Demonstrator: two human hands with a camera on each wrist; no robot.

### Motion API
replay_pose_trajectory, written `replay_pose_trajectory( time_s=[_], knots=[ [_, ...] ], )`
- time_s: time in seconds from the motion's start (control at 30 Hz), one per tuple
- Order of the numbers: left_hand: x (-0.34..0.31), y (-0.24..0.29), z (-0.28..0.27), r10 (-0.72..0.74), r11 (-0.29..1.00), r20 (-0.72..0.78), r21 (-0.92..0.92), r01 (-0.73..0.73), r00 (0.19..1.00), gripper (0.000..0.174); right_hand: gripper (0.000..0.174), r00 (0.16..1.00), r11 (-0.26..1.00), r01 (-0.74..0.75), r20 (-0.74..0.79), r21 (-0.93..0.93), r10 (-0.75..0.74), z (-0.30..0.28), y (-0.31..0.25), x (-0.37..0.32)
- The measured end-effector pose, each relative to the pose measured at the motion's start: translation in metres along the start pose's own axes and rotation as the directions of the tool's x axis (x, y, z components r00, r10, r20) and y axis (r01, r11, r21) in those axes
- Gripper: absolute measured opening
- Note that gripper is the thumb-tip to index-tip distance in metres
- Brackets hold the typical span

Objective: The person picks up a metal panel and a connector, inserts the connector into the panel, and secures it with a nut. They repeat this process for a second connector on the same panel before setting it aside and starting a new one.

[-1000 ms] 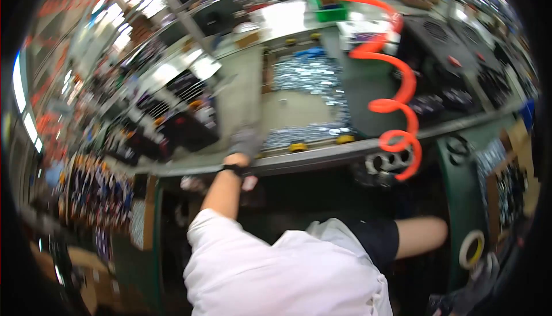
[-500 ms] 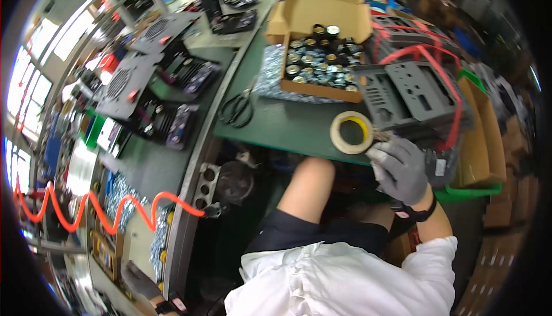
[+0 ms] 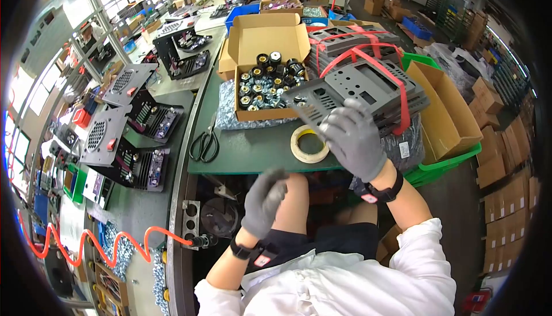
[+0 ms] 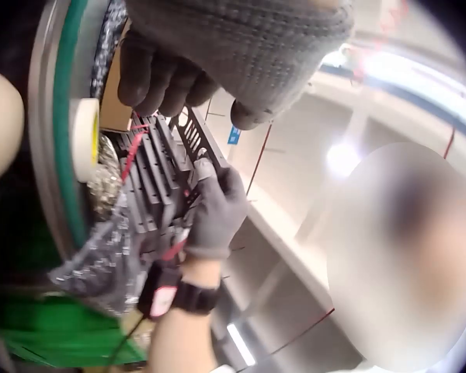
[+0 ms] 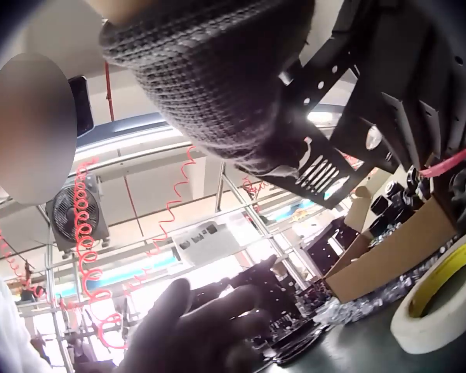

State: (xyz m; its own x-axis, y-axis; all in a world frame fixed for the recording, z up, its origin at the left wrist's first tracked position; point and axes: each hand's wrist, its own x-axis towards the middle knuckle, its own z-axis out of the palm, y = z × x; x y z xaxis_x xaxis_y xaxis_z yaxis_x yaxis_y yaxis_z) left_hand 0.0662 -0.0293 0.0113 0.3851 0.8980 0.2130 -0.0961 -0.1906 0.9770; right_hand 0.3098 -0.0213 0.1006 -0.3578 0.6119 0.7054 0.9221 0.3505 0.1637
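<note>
In the head view, my gloved right hand (image 3: 353, 143) pinches the near edge of a grey metal panel (image 3: 316, 100), which tilts at the left side of a strapped stack of grey panels (image 3: 376, 89). The left wrist view shows the right hand (image 4: 217, 214) with its thumb on the slotted panel (image 4: 193, 140). My gloved left hand (image 3: 264, 201) hangs in the air before the green table's edge, fingers loosely bent and holding nothing. A tape roll (image 3: 298, 151) lies between the hands, near that edge.
An open cardboard box (image 3: 267, 114) of round dark parts sits on bubble wrap (image 3: 226, 109), behind scissors (image 3: 204, 146). Left are the metal-edged bench (image 3: 135, 207), black assemblies (image 3: 118, 166) and an orange coiled hose (image 3: 123, 237). A green crate (image 3: 443, 169) stands right.
My left hand has come from the left bench to in front of the green table. My right hand has moved from beside the tape roll up to the panel and gripped it. The view has turned.
</note>
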Motion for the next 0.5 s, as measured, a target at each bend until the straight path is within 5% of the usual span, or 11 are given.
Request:
replay_pose_trajectory(
  time_s=[0.07, 0.1, 0.13, 0.2, 0.33, 0.5],
  knots=[
    [0.031, 0.018, 0.007, -0.052, 0.990, -0.023, -0.136, 0.048, 0.998, 0.053, 0.023, 0.989, 0.976, 0.146, -0.012, 0.164, -0.146, -0.007, -0.009, -0.003],
    [0.042, 0.018, 0.008, -0.128, 0.857, 0.087, -0.492, 0.155, 0.988, 0.056, 0.023, 0.979, 0.962, 0.203, -0.007, 0.184, -0.206, -0.015, -0.016, -0.004],
    [0.050, 0.022, 0.009, -0.157, 0.591, 0.216, -0.761, 0.267, 0.964, 0.059, 0.022, 0.964, 0.948, 0.263, -0.006, 0.181, -0.266, -0.017, -0.023, -0.008],
    [0.045, 0.032, 0.007, -0.211, 0.620, 0.159, -0.742, 0.257, 0.965, 0.054, 0.023, 0.952, 0.915, 0.295, -0.005, 0.274, -0.306, -0.016, -0.035, -0.019],
    [0.007, 0.042, 0.000, -0.207, 0.826, -0.297, -0.564, 0.003, 0.932, 0.043, 0.025, 0.963, 0.920, 0.269, -0.050, 0.285, -0.266, -0.006, -0.053, -0.030],
    [-0.034, 0.000, -0.032, -0.293, 0.826, -0.411, -0.563, 0.012, 0.863, 0.045, 0.033, 0.995, 0.991, 0.055, 0.071, 0.125, -0.064, 0.015, -0.050, -0.029]
  ],
)
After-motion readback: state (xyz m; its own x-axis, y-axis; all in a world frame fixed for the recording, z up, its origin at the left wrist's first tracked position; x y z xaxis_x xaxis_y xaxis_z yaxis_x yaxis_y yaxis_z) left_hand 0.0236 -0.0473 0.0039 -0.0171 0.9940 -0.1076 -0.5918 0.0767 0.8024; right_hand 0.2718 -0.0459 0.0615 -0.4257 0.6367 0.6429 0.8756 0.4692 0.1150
